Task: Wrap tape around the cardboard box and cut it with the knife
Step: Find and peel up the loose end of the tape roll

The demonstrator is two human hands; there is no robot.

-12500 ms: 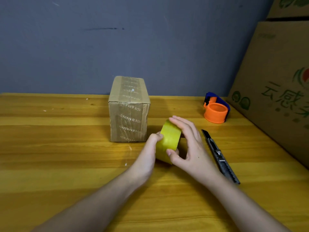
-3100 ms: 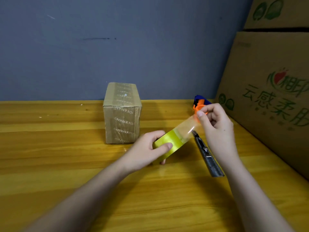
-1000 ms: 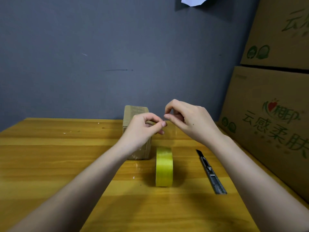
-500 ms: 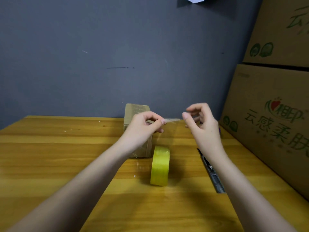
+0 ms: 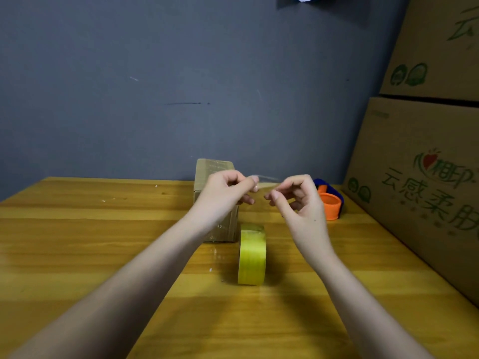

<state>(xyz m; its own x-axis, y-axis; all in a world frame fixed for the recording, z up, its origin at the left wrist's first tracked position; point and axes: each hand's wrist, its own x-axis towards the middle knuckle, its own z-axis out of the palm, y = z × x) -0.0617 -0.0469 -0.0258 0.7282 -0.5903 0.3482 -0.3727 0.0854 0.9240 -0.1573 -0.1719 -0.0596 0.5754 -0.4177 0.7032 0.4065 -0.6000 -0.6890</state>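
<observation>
Grey wall behind a yellow wooden desk, big printed cartons stacked at right. Both hands are raised above the desk: left hand pinches one end of a thin clear strip of tape between thumb and forefinger, right hand has fingers curled close at the other end, contact unclear. Cardboard box stands behind the left hand, yellow tape roll on edge just beside it, orange-and-blue dispenser farther right; knife hidden.

A yellow tape roll, brown cardboard box, and orange-and-blue tape dispenser sit on a honey-striped wooden table.
</observation>
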